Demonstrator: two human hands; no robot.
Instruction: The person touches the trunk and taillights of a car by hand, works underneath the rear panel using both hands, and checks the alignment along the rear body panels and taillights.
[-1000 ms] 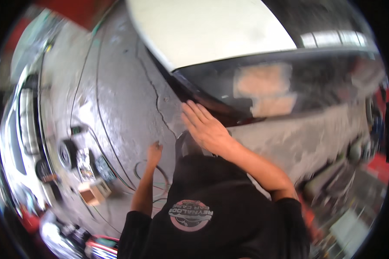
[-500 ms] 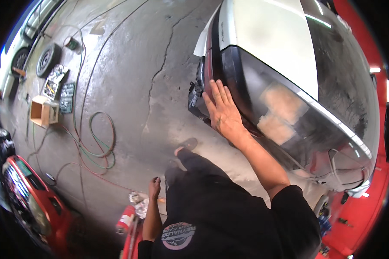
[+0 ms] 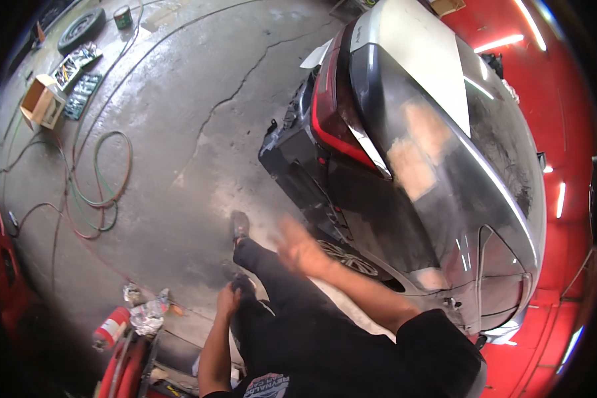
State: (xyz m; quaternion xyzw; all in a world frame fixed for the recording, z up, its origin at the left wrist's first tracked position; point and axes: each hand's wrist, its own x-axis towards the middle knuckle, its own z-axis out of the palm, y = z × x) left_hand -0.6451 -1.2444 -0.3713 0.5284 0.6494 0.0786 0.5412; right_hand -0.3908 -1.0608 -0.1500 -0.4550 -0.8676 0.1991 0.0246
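Presently, the right hand (image 3: 297, 247) is blurred, held out in front of the body, near the rear side of a dark grey car with a pale white upper panel (image 3: 371, 205). Grip of the right hand: fingers look extended and apart, with nothing seen between them; contact with the car cannot be told. In the view it lies just left of a silver multi-spoke wheel (image 3: 351, 260) beneath the body.

Left hand (image 3: 228, 300): low, by the person's black-trousered leg (image 3: 278, 282), well apart from the car. Its fingers look curled; whether they are fully together or clamped on something cannot be told.

The car fills the right side of the scene, near to far. Observed on its dark side panel: matt tan patches (image 3: 414, 166), roughly rectangular with soft edges. Left of these, a dark tail lamp with a bright red band (image 3: 341, 154); below the lamp, black structure is exposed. Red wall (image 3: 570, 99) at far right.

Grey concrete floor (image 3: 186, 166) on the left, bearing a looped green-and-red hose (image 3: 131, 162). Far left: an open brown cardboard box (image 3: 43, 103), a teal tool tray (image 3: 83, 96), a loose black-tyred wheel (image 3: 81, 31). Near left: a red cylinder with a white label (image 3: 113, 327), beside crumpled silver foil-like material (image 3: 149, 315).
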